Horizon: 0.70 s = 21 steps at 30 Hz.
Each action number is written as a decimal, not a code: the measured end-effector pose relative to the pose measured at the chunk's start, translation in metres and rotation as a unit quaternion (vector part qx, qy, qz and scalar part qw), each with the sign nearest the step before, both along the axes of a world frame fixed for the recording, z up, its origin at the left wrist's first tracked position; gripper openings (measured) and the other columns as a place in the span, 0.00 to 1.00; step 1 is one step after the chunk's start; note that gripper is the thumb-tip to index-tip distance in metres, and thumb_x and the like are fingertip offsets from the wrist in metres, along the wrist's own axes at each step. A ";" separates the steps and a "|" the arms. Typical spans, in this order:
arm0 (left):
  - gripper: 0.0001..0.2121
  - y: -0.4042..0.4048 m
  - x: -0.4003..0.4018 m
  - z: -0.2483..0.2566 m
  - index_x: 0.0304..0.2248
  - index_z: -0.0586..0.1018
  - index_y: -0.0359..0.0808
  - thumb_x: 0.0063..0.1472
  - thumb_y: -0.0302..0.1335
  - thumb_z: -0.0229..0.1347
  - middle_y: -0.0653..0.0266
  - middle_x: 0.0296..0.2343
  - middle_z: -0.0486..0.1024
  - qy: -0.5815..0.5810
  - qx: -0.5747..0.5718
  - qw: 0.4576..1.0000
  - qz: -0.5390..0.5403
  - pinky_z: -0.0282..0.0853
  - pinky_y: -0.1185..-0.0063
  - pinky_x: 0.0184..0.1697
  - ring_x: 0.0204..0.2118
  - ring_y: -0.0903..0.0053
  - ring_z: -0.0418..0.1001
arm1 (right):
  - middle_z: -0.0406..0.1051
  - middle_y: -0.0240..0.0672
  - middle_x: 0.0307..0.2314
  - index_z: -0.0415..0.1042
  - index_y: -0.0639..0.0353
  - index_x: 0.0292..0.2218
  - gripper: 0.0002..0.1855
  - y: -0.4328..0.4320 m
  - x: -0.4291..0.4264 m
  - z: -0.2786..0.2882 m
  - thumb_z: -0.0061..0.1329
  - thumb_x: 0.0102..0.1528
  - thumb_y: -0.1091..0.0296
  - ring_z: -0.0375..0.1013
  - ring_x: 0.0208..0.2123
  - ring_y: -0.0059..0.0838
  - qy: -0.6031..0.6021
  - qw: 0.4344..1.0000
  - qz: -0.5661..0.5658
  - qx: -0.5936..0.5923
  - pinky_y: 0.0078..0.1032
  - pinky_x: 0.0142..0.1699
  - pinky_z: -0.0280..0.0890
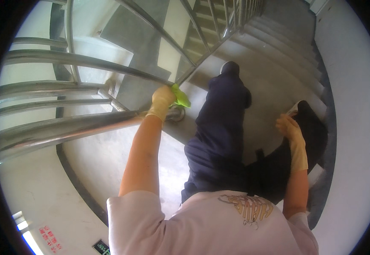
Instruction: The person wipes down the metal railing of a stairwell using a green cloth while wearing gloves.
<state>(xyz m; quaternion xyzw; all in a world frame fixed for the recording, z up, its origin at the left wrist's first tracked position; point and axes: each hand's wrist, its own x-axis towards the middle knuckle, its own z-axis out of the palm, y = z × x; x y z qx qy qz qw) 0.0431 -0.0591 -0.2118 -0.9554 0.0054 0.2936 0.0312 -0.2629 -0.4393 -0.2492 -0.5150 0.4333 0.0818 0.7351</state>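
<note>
My left hand [164,97], in a pale rubber glove, is shut on a bright green cloth [181,96]. It is at the metal stair railing, by the end of the thick lower tube [76,129] and a thinner rail [92,63]. Part of the cloth hangs out past my fingers; the rest is hidden in my fist. My right hand [289,127], gloved the same way, hangs in front of my right leg near the shoe. Its fingers are loosely bent, and nothing shows in it.
Concrete stairs [277,51] run away ahead, between slanted railing bars [201,28] on the left and a white wall [354,127] on the right. My feet are on different steps. Through the railing, more steps [201,41] show. The wall at lower left bears red writing [50,239].
</note>
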 end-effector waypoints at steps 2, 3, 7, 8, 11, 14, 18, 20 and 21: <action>0.21 0.007 0.009 -0.005 0.37 0.74 0.30 0.51 0.40 0.51 0.50 0.34 0.73 -0.003 -0.126 0.992 0.019 0.66 0.72 0.39 0.38 0.60 0.71 | 0.70 0.35 0.34 0.63 0.62 0.45 0.20 -0.001 -0.006 -0.019 0.43 0.54 0.60 0.69 0.32 0.24 -0.011 1.000 -0.003 0.013 0.18 0.38 0.63; 0.22 0.015 0.017 -0.014 0.37 0.74 0.30 0.51 0.41 0.51 0.49 0.34 0.73 -0.019 -0.132 0.991 0.007 0.66 0.72 0.39 0.38 0.60 0.71 | 0.69 0.35 0.34 0.63 0.62 0.45 0.20 0.000 -0.006 -0.023 0.43 0.54 0.60 0.69 0.32 0.24 -0.021 1.000 -0.006 0.019 0.18 0.38 0.63; 0.19 0.018 0.018 -0.020 0.36 0.75 0.33 0.52 0.40 0.51 0.53 0.34 0.74 -0.040 0.010 0.999 -0.034 0.67 0.72 0.40 0.38 0.63 0.72 | 0.69 0.36 0.35 0.63 0.61 0.45 0.20 0.030 -0.008 -0.017 0.43 0.54 0.61 0.69 0.33 0.25 -0.021 0.999 -0.048 0.015 0.19 0.39 0.62; 0.17 0.007 0.005 -0.014 0.36 0.76 0.34 0.52 0.39 0.51 0.54 0.34 0.74 -0.074 0.035 0.996 -0.034 0.67 0.73 0.40 0.38 0.64 0.72 | 0.69 0.36 0.35 0.63 0.61 0.46 0.20 0.034 -0.012 -0.010 0.43 0.54 0.61 0.69 0.33 0.25 -0.024 0.998 -0.051 0.007 0.19 0.39 0.62; 0.10 -0.008 -0.022 0.002 0.32 0.77 0.39 0.52 0.32 0.50 0.57 0.33 0.75 -0.156 0.104 0.981 -0.050 0.69 0.76 0.37 0.38 0.69 0.73 | 0.69 0.36 0.35 0.63 0.61 0.46 0.20 0.047 -0.012 0.016 0.43 0.54 0.61 0.69 0.34 0.25 -0.016 0.999 -0.051 -0.003 0.20 0.39 0.62; 0.08 0.005 -0.031 -0.003 0.31 0.76 0.39 0.53 0.29 0.49 0.58 0.32 0.75 -0.191 0.112 0.970 -0.102 0.68 0.77 0.37 0.37 0.70 0.73 | 0.69 0.36 0.35 0.63 0.62 0.46 0.20 0.052 -0.013 0.021 0.44 0.53 0.61 0.69 0.34 0.25 -0.010 0.999 -0.052 -0.004 0.20 0.39 0.62; 0.11 0.022 -0.051 -0.011 0.35 0.71 0.37 0.50 0.30 0.50 0.64 0.31 0.69 -0.327 0.092 0.902 -0.267 0.66 0.76 0.37 0.33 0.71 0.69 | 0.69 0.36 0.34 0.63 0.61 0.45 0.20 0.047 -0.021 0.009 0.44 0.53 0.61 0.68 0.33 0.24 -0.058 0.997 -0.045 0.008 0.18 0.38 0.62; 0.11 0.034 -0.061 -0.012 0.35 0.70 0.36 0.51 0.29 0.49 0.63 0.31 0.69 -0.344 0.070 0.867 -0.353 0.65 0.76 0.38 0.33 0.71 0.69 | 0.69 0.36 0.34 0.64 0.61 0.44 0.20 0.042 -0.020 0.006 0.44 0.53 0.61 0.68 0.33 0.24 -0.062 0.997 -0.041 0.012 0.18 0.38 0.62; 0.10 0.034 -0.069 -0.009 0.35 0.70 0.36 0.52 0.28 0.48 0.63 0.31 0.69 -0.350 0.057 0.847 -0.396 0.65 0.76 0.39 0.33 0.71 0.69 | 0.69 0.36 0.34 0.64 0.61 0.44 0.19 0.041 -0.021 0.004 0.45 0.53 0.61 0.68 0.33 0.24 -0.063 0.997 -0.040 0.014 0.18 0.38 0.62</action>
